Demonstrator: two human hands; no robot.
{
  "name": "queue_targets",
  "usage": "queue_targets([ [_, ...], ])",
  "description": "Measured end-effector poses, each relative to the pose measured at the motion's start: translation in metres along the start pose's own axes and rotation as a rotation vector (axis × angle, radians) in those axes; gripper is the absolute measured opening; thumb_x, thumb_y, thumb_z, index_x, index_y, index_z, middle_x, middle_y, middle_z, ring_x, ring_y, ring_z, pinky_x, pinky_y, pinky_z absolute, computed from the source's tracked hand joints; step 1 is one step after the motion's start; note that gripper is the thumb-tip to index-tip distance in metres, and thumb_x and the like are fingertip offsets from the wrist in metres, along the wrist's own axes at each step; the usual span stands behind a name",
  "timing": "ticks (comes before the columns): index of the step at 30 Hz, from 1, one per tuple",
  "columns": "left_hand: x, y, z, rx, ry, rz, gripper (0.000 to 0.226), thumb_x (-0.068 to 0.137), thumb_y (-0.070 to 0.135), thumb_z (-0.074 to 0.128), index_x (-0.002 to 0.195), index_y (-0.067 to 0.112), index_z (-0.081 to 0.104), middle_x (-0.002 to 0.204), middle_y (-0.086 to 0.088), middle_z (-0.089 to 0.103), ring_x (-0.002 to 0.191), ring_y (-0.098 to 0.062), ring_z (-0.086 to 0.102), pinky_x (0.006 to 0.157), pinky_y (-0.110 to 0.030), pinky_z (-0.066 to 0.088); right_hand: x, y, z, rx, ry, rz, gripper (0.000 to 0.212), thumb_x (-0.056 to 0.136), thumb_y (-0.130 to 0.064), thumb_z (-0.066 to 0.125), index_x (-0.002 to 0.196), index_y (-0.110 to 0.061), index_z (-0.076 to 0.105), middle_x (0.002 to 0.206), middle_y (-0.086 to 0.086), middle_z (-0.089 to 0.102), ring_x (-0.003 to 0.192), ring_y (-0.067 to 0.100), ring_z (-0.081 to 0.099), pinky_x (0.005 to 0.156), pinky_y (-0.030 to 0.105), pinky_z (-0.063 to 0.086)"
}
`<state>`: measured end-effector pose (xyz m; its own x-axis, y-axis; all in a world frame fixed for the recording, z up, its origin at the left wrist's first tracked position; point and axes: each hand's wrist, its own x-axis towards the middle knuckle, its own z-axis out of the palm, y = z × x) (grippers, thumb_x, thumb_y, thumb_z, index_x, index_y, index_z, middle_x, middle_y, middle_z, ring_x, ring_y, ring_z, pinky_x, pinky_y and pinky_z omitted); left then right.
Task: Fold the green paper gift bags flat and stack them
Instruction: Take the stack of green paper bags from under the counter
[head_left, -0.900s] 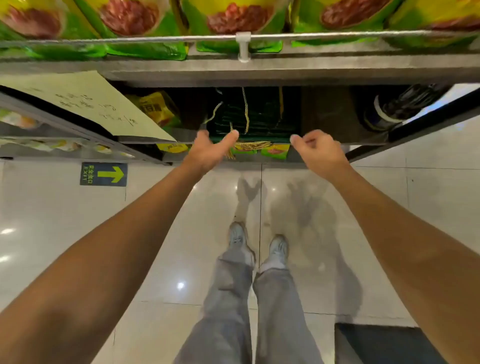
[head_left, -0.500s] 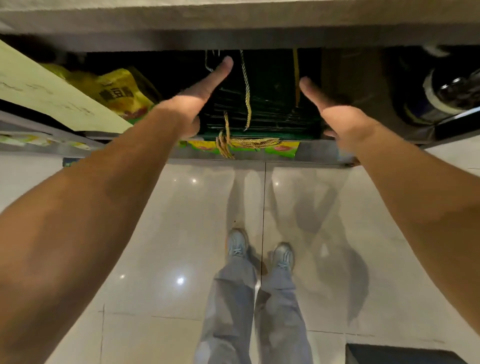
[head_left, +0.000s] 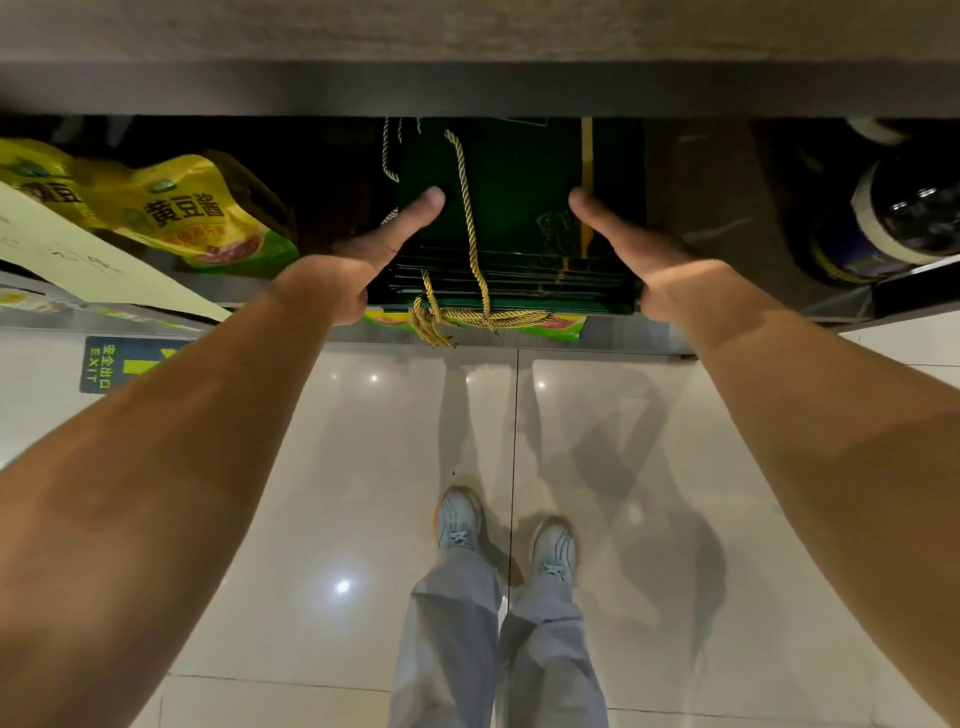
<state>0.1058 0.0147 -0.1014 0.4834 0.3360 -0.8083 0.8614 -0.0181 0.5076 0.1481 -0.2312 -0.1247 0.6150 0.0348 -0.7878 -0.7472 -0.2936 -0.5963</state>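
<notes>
Two hands hold the stack of green bags (head_left: 519, 208), thumbs flat on top, other fingers hidden: left hand (head_left: 343, 280) at its left side, right hand (head_left: 654, 260) at its right.

Dim shelf (head_left: 467, 88) recess above a bright, glossy floor (head_left: 311, 493), through a wide-angle lens.

Lit from overhead, with small white glare spots (head_left: 342, 586) mirrored in the polished tiles and several soft, overlapping shadows (head_left: 649, 467) spread beyond the shoes (head_left: 460, 519). Near-black under the shelf, with the green paper gift bags (head_left: 514, 208) barely separable from the gloom and only the gold cord (head_left: 470, 218) and the yellow pouch (head_left: 197, 218) catching light. Warm, patchy light on the left forearm (head_left: 182, 441) and right forearm (head_left: 805, 441), both stretched and swollen toward the lower corners. Soft overall, with smeared detail on the jar (head_left: 904, 213) at far right and the exit sticker (head_left: 98, 364) at left.
</notes>
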Motion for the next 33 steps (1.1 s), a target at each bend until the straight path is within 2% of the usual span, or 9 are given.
queue_targets([
  [6, -0.001, -0.006, 0.0, 0.053, -0.052, 0.063, 0.125, 0.047, 0.084, 0.071, 0.149, 0.023, 0.036, 0.144, -0.009, 0.053, 0.132, -0.034, 0.049, 0.103, -0.051, 0.049, 0.011, 0.01, 0.001, 0.107, 0.049, 0.002, 0.157, 0.017, -0.087, 0.082, 0.154, -0.027, 0.035, 0.154, -0.002, 0.046, 0.142, 0.024, 0.043, 0.12, 0.048, 0.031],
  [9, 0.003, -0.012, -0.006, 0.051, -0.085, 0.069, 0.104, 0.051, 0.088, 0.071, 0.128, 0.021, 0.048, 0.121, -0.005, 0.063, 0.118, -0.028, 0.056, 0.095, -0.048, 0.052, 0.004, 0.011, 0.005, 0.111, 0.041, -0.018, 0.146, 0.029, -0.085, 0.083, 0.153, -0.024, 0.037, 0.152, 0.0, 0.049, 0.14, 0.024, 0.045, 0.119, 0.046, 0.033],
  [12, 0.004, -0.024, -0.01, 0.035, -0.101, 0.038, 0.097, 0.042, 0.085, 0.072, 0.11, 0.018, 0.056, 0.113, -0.005, 0.07, 0.107, -0.023, 0.064, 0.088, -0.038, 0.051, -0.002, 0.021, 0.006, 0.175, 0.024, 0.026, 0.097, 0.056, -0.071, 0.086, 0.13, -0.017, 0.053, 0.112, -0.001, 0.066, 0.1, 0.016, 0.065, 0.085, 0.03, 0.053],
  [16, -0.005, -0.048, -0.017, 0.036, -0.13, 0.019, 0.115, 0.037, 0.089, 0.077, 0.124, 0.017, 0.058, 0.115, -0.006, 0.071, 0.106, -0.022, 0.066, 0.087, -0.038, 0.053, -0.011, 0.05, 0.007, 0.22, 0.026, 0.092, 0.119, 0.029, -0.072, 0.095, 0.124, -0.009, 0.06, 0.111, 0.01, 0.075, 0.092, 0.026, 0.076, 0.085, 0.042, 0.061],
  [20, -0.02, -0.072, -0.018, -0.041, -0.214, 0.103, 0.078, 0.069, 0.066, 0.079, 0.132, 0.031, 0.048, 0.114, 0.005, 0.072, 0.102, -0.015, 0.071, 0.079, -0.033, 0.055, -0.029, 0.073, 0.007, 0.215, -0.048, 0.033, 0.096, 0.05, -0.065, 0.093, 0.126, -0.015, 0.063, 0.11, 0.005, 0.077, 0.1, 0.021, 0.075, 0.092, 0.042, 0.059],
  [22, -0.022, -0.078, -0.017, -0.101, -0.247, 0.122, 0.085, 0.069, 0.053, 0.08, 0.14, 0.026, 0.042, 0.121, 0.003, 0.071, 0.103, -0.013, 0.072, 0.089, -0.034, 0.058, -0.032, 0.079, 0.007, 0.212, -0.076, 0.017, 0.084, 0.053, -0.063, 0.091, 0.121, -0.018, 0.068, 0.106, 0.001, 0.078, 0.102, 0.02, 0.074, 0.096, 0.041, 0.057],
  [25, -0.021, -0.072, -0.017, -0.163, -0.247, 0.059, 0.119, 0.062, 0.052, 0.09, 0.155, 0.026, 0.022, 0.135, -0.001, 0.06, 0.116, -0.02, 0.064, 0.099, -0.039, 0.052, -0.029, 0.078, 0.007, 0.227, -0.073, 0.011, 0.103, 0.05, -0.065, 0.092, 0.134, -0.016, 0.059, 0.11, 0.0, 0.077, 0.101, 0.016, 0.074, 0.09, 0.035, 0.058],
  [29, -0.024, -0.05, -0.019, -0.114, -0.293, 0.003, 0.122, 0.046, 0.056, 0.097, 0.147, 0.021, 0.037, 0.125, -0.01, 0.069, 0.111, -0.027, 0.069, 0.09, -0.046, 0.058, -0.025, 0.068, 0.001, 0.303, -0.095, 0.056, 0.115, 0.053, -0.062, 0.092, 0.144, -0.015, 0.041, 0.119, 0.002, 0.073, 0.1, 0.016, 0.074, 0.074, 0.029, 0.059],
  [33, -0.029, -0.019, -0.021, -0.014, -0.32, 0.038, 0.068, 0.059, 0.054, 0.084, 0.117, 0.021, 0.067, 0.103, 0.001, 0.078, 0.104, -0.018, 0.069, 0.087, -0.034, 0.054, -0.011, 0.057, -0.004, 0.244, -0.085, 0.088, 0.137, 0.034, -0.076, 0.092, 0.145, -0.012, 0.043, 0.126, 0.003, 0.068, 0.115, 0.019, 0.066, 0.096, 0.037, 0.052],
])
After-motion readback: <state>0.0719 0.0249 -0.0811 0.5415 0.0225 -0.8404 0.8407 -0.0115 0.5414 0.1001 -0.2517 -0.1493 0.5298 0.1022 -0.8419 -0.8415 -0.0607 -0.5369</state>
